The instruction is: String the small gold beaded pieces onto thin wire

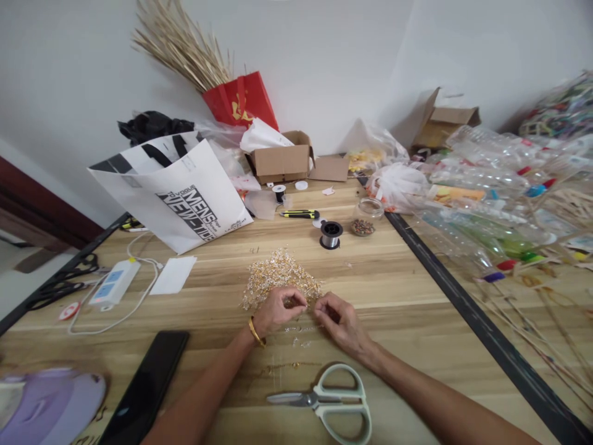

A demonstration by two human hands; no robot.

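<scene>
My left hand (281,309), with a gold bracelet (256,332) at the wrist, is closed in a pinch at the near edge of a pile of clear and gold beads (273,272). Facing it across a small gap, my right hand (339,321) is pinched too. Whatever sits between the fingertips is too small to make out. Below the hands lie a few clear beads (300,342) and a thin gold chain (296,365). Scissors (319,398) with pale green handles rest nearest me, blades pointing left.
Behind the beads stand a wire spool (330,235), a utility knife (299,214) and a glass jar (362,227) of small beads. A phone (146,389), power strip (114,283) and white paper bag (171,191) are leftward. Plastic bottles (482,173) crowd the right.
</scene>
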